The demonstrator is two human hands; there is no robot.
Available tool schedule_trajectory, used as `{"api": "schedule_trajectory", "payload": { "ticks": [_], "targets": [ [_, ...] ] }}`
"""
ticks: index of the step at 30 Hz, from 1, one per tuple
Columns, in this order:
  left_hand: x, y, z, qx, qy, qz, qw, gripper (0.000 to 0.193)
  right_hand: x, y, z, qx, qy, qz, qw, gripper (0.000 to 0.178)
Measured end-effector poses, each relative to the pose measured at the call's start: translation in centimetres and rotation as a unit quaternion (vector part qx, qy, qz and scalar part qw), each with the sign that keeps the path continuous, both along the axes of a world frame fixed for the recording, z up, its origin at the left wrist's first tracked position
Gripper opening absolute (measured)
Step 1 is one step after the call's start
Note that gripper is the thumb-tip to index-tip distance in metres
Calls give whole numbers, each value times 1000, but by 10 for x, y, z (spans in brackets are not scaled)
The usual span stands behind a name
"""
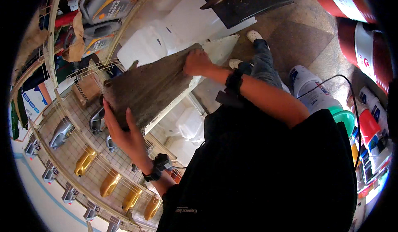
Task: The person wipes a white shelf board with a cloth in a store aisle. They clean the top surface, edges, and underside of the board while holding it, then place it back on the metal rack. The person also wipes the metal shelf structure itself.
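The left hand (125, 137) is at the near left end of a rough brown board (147, 79). Its thumb stands wide apart from the forefinger: the thumb lies on the dark face of the board, and the forefinger stretches along the end edge. The other fingers are hidden, and I cannot tell how firmly they press.

The right hand (199, 62) is at the opposite, upper right end of the board, with its fingers curled inward against the surface. Whether they pinch the edge, I cannot tell. The board itself lies slanting between the two hands, and its long lower edge shows a pale strip.

Both wrists carry black bands (156, 170). Below and to the right of the board is the person's black top (265, 178).

Beyond the upper right end of the board, a white panel (226, 47) sticks out. Along the upper edge are white containers (143, 45). To the left of the board stands a wire rack (52, 35), with grey jugs (110, 8) above the level of the board and golden bottles (85, 161) below it. Right of the board are legs in bluish trousers (264, 66) with white shoes (254, 35); farther right are white buckets (311, 89), a green basin (345, 120) and red drums (379, 59).
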State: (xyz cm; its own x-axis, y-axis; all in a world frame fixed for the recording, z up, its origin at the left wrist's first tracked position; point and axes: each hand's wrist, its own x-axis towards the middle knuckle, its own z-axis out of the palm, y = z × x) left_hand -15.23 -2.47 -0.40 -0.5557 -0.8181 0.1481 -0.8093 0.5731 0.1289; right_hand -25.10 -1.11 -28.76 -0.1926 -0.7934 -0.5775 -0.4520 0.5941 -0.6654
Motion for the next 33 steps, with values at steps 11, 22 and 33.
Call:
{"api": "schedule_trajectory", "payload": {
  "ticks": [11,22,33],
  "targets": [
    [-9,-11,21,112,20,129,985,47,-50,-14,-30,-30,-151,61,986,41],
    [-47,11,-15,-153,28,-9,988,44,-75,-20,-32,36,-172,123,977,40],
    [-30,-37,39,313,-7,88,946,34,-68,-29,-80,13,-85,277,957,27]
  ]
}}
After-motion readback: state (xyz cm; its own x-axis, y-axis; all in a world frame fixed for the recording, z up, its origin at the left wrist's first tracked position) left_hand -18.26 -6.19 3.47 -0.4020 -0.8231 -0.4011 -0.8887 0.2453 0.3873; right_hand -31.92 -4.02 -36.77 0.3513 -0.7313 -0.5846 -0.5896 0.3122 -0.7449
